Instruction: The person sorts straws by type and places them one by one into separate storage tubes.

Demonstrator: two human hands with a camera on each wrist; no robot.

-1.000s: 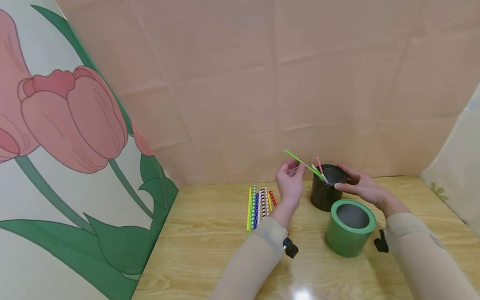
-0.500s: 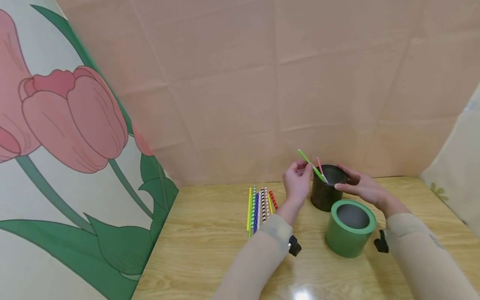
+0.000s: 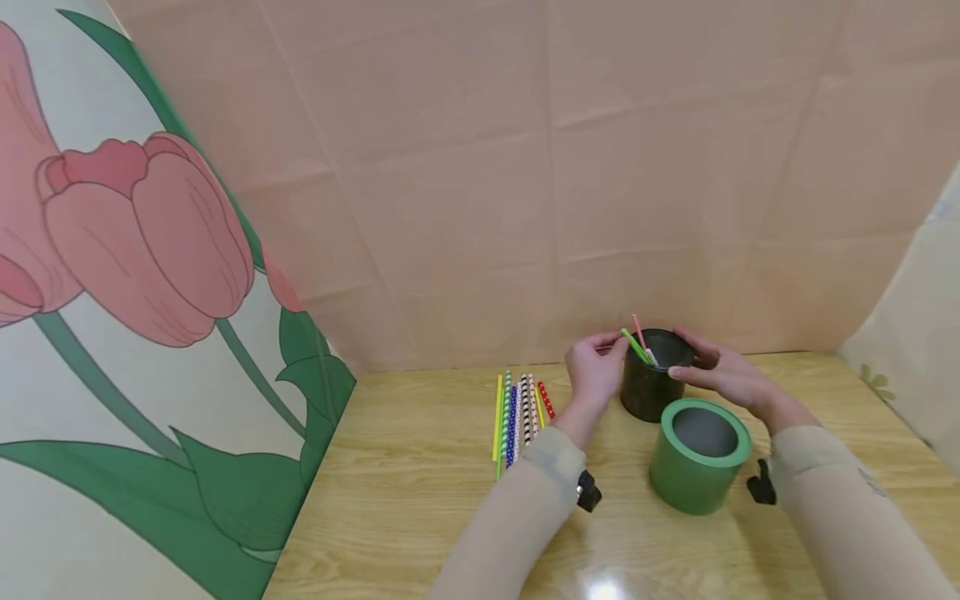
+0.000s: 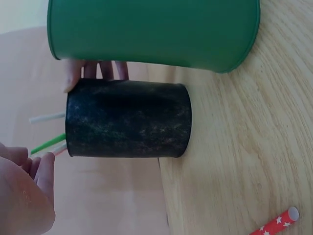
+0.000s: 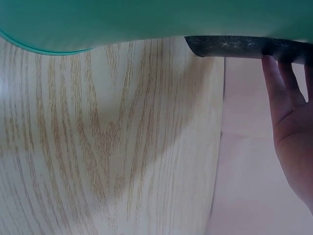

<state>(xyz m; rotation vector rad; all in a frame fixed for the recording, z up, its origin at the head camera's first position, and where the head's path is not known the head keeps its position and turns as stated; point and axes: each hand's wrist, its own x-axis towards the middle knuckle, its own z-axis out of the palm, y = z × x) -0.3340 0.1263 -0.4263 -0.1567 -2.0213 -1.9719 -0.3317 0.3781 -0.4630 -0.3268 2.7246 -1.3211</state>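
Note:
A black cylindrical cup [image 3: 651,396] stands on the table behind a green cylinder. Green straws [image 3: 637,345] and a pink straw [image 3: 637,330] poke out of its top at the left; a white straw [image 4: 46,118] shows in the left wrist view. My left hand [image 3: 592,371] is just left of the rim, its fingertips right at the upper end of a green straw. My right hand [image 3: 718,373] holds the cup from the right, thumb at the near rim and fingers around the far side. The cup's inside bottom is hidden.
The green cylinder [image 3: 686,483], with an open dark hollow, stands in front of the cup, close to my right forearm. Several patterned straws [image 3: 514,421] lie side by side on the wooden table [image 3: 405,500], partly behind my left sleeve. A pinkish sheet [image 3: 450,208] hangs behind.
The green straw has swung rightward and slid down into the black cup, through my left hand's fingers. That hand has moved right, to the rim. My right hand stays on the cup.

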